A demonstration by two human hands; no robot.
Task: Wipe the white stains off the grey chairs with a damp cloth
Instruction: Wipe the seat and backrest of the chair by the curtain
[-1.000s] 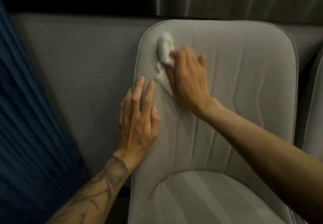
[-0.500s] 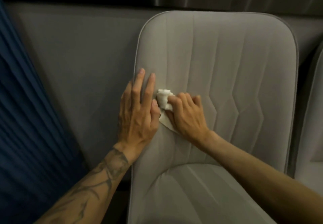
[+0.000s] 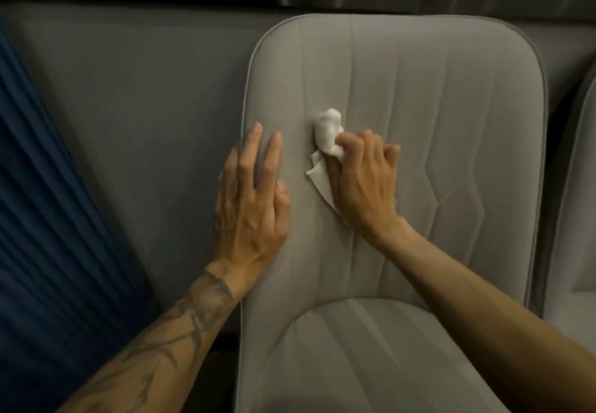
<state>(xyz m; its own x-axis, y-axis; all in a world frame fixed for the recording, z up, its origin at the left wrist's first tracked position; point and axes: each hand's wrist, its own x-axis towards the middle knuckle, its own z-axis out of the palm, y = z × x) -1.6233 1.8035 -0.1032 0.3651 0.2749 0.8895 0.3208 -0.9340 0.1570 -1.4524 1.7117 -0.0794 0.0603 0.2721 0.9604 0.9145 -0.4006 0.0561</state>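
right hand [image 3: 364, 183] clamps the cloth [image 3: 327, 141] on the chair back [image 3: 435, 96] — its thumb hidden — left hand [image 3: 251, 200] flat, fingers straight.

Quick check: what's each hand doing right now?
Left hand: open, fingers straight, resting flat on the chair backrest's left edge.
Right hand: closed around the white cloth, pressing it against the backrest.
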